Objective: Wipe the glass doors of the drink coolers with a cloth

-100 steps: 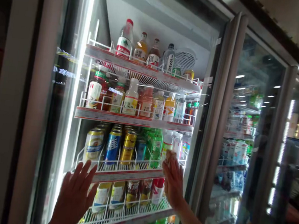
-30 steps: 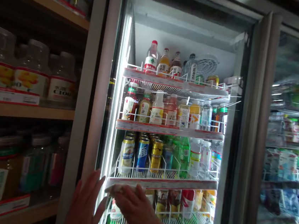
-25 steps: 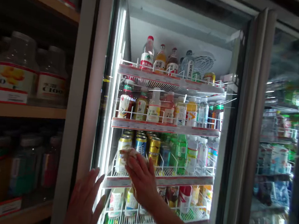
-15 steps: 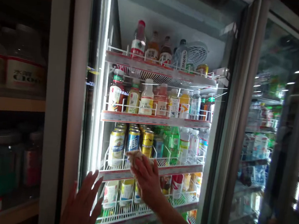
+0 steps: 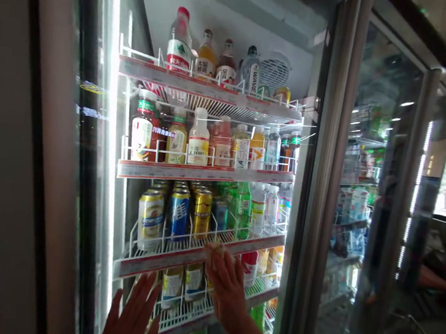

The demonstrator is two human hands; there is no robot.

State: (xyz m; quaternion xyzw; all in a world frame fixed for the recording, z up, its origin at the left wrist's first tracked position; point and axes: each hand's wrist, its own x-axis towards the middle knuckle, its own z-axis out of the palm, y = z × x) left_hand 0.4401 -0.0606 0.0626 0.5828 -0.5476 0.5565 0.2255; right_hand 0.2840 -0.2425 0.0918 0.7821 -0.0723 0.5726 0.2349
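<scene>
Right hand is up near mid-view on my feed, fingers fairly straight and close together. Left hand is lower, fingers spread wide, nothing visible in it; I can't tell if it touches the glass.

Biggest item: upright glass-front drinks cooler, lit inside, both hands in front of it. Second glass-door unit stands to its right. Bright light strip runs down the cooler's left side; left hand is near its lower end.

Next, shelves, drinks on each. Top shelf has a red-capped bottle toward the left. Third shelf has a green bottle, upright, above and right of my right fingertips. Well left of that: gold can, blue can, pale can, all upright.

Last, crumpled cloth: held under my right fingertips, overlapping the third shelf's front edge in view, below and right of the gold can. Contact with the glass: can't confirm.
</scene>
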